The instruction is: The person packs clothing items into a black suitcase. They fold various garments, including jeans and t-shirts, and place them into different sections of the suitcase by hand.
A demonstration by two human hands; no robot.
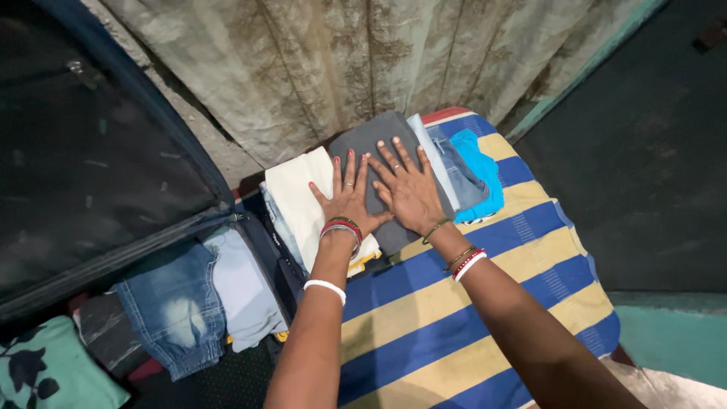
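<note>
Two flat hands press down on one folded dark grey garment (371, 144), and that is the relation to mind: the cloth lies directly under your palms, not off to either side. Start with the striped bedspread (454, 318), blue and yellow, which carries everything; the grey garment sits at its far edge, close to the curtain (341, 60), with its long axis running from you toward that far edge. A cream folded cloth (299, 197) touches it on the left, and denim and bright blue pieces (473, 174) lie against its right. Off the left edge of the bed, an open suitcase (91, 174) holds jeans (170, 303). Your left hand (347, 201) lies open, fingers spread, straddling the seam between cream and grey. Your right hand (409, 189) is open too, fully on the grey and nearer its middle.
</note>
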